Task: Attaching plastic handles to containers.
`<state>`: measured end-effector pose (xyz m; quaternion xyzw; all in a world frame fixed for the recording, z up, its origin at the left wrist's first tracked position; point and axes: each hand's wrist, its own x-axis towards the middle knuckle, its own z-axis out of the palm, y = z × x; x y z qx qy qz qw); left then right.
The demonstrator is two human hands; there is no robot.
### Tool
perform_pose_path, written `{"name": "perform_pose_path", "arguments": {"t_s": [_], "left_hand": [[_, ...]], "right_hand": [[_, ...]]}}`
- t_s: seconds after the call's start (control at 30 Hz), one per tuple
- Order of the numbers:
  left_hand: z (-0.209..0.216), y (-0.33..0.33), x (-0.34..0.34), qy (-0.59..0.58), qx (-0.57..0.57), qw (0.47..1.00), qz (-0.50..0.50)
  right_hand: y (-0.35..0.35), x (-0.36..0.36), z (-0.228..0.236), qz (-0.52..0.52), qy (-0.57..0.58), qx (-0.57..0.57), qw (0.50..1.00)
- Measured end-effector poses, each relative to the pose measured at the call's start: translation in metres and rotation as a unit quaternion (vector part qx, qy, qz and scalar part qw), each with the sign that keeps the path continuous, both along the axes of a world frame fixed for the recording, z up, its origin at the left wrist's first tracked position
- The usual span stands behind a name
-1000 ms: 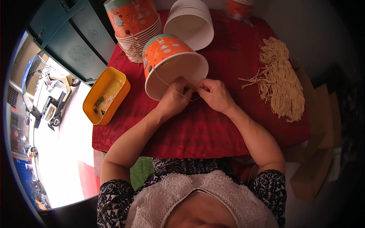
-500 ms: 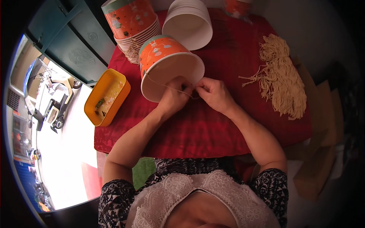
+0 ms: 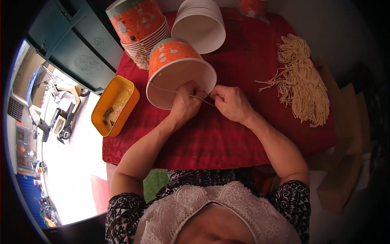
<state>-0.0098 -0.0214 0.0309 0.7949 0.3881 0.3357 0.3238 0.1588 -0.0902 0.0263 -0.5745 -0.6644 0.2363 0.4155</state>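
Observation:
A paper bucket (image 3: 180,55), orange and green outside with small printed figures, lies tipped with its white mouth toward me. Thin beige string (image 3: 162,88) runs from the left of its rim across the back of my left hand to the right side. Inside the mouth is my left hand (image 3: 187,101), fingers curled near the right wall; their tips and anything in them are hidden. At the right rim, my right hand (image 3: 230,101) pinches with thumb and forefinger, apparently on the string. A small dark spot shows on the bucket's inner wall between the two hands.
Behind stand a stack of orange buckets (image 3: 138,24) with string on its side and a stack of white-mouthed tubs (image 3: 199,30). A yellow tray (image 3: 132,103) with small bits sits left, a bundle of beige strings (image 3: 304,81) right, all on a red tablecloth (image 3: 243,142).
The bucket has shifted slightly left and its mouth has turned a little. My right hand has moved slightly right and down. The string now lies straighter across my left hand.

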Motion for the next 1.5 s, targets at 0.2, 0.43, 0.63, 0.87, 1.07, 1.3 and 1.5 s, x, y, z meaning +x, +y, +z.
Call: {"name": "perform_pose_path", "arguments": {"t_s": [0.2, 0.43, 0.63, 0.87, 1.07, 1.3, 1.5], "left_hand": [[-0.006, 0.001, 0.005, 0.002, 0.02, 1.0, 0.017], [-0.01, 0.003, 0.009, 0.002, 0.046, 0.999, 0.013], [-0.014, 0.003, 0.011, 0.013, 0.072, 0.997, -0.013], [-0.005, -0.011, -0.002, 0.036, 0.031, 0.998, -0.042], [0.104, -0.069, -0.044, 0.17, -0.18, 0.951, -0.185], [0.12, -0.008, -0.09, -0.121, -0.175, 0.977, -0.034], [0.101, 0.018, -0.046, -0.398, -0.317, 0.836, -0.204]], "right_hand": [[-0.001, 0.0, 0.001, 0.026, -0.019, -0.001, 0.999], [-0.001, 0.003, 0.004, 0.005, -0.032, -0.035, 0.999], [0.01, 0.002, 0.002, -0.098, -0.051, 0.012, 0.994], [0.014, 0.002, -0.004, -0.106, 0.013, 0.025, 0.994], [0.016, 0.024, 0.001, -0.112, 0.19, 0.089, 0.971], [0.015, 0.026, 0.012, -0.124, 0.147, 0.215, 0.957], [0.008, 0.023, 0.013, -0.132, 0.087, 0.244, 0.957]]}}
